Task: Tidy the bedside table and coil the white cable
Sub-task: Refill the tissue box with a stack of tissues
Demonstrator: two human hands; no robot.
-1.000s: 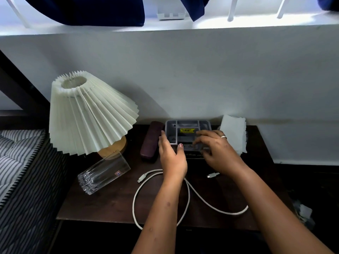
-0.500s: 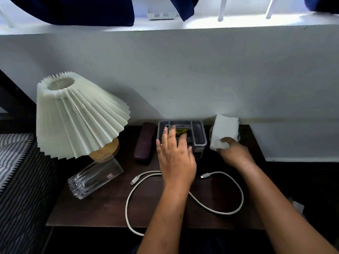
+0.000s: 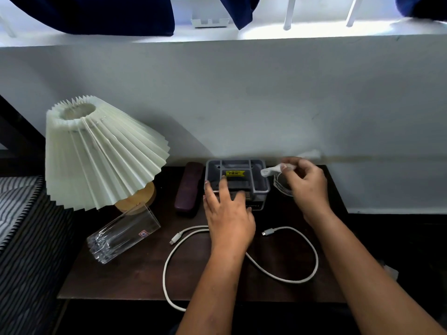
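Note:
A white cable [image 3: 312,264] lies in loose loops on the dark bedside table [image 3: 125,279], one plug at the left, the other near the middle. My left hand [image 3: 227,213] rests with spread fingers on the front of a grey compartment organiser [image 3: 258,180] at the back. My right hand [image 3: 307,182] pinches a blurred white tissue [image 3: 273,170] just right of the organiser, above a clear round object [image 3: 280,187] that it partly hides.
A pleated cream lamp [image 3: 101,153] leans at the back left. A clear glass tumbler [image 3: 121,235] lies on its side in front of it. A dark maroon case [image 3: 188,187] lies left of the organiser. A striped mattress [image 3: 21,213] borders the table's left side.
My right hand has lifted the white tissue off the table's back right and crumpled it, uncovering a clear round object. My left hand stays on the organiser.

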